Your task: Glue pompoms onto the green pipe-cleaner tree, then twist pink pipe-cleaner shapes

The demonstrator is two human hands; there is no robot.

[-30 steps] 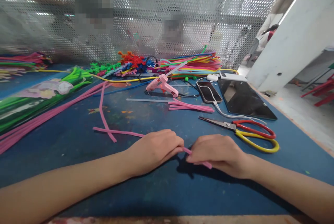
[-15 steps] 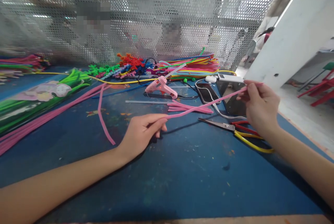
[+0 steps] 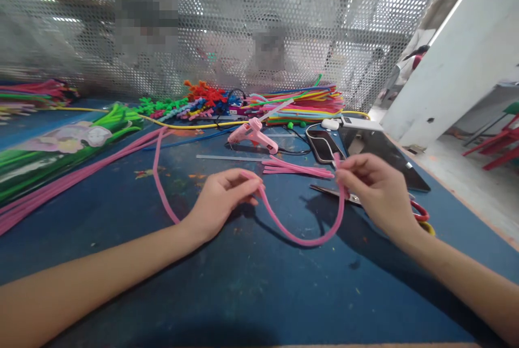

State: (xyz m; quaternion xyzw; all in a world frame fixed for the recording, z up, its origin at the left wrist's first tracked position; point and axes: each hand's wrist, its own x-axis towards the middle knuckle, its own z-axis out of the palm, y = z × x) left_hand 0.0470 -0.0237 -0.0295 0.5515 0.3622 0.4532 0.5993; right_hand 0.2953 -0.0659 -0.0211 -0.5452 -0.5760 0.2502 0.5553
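Blue and paint-flecked, the worktable (image 3: pixel 251 283) is running from the near edge back to a perforated metal screen (image 3: pixel 243 24). Two hands are working over it. The left hand (image 3: pixel 221 202) is pinching one end of a pink pipe cleaner (image 3: pixel 302 240), fingers closed on it; the right hand (image 3: pixel 375 191) is pinching the other end upright, fingertips clamped. Between them the pipe cleaner is sagging in a U-shaped loop, its lowest part near the table. One pair of scissors (image 3: pixel 419 215) is lying under the right hand, mostly hidden. One pink glue gun (image 3: pixel 253 134), one phone (image 3: pixel 324 148) and one tablet (image 3: pixel 381 151) are lying behind. One small bunch of cut pink pieces (image 3: pixel 295 167) is resting between the hands and the glue gun. Open tabletop is lying toward the near edge; the right edge is passing close beside the tablet.
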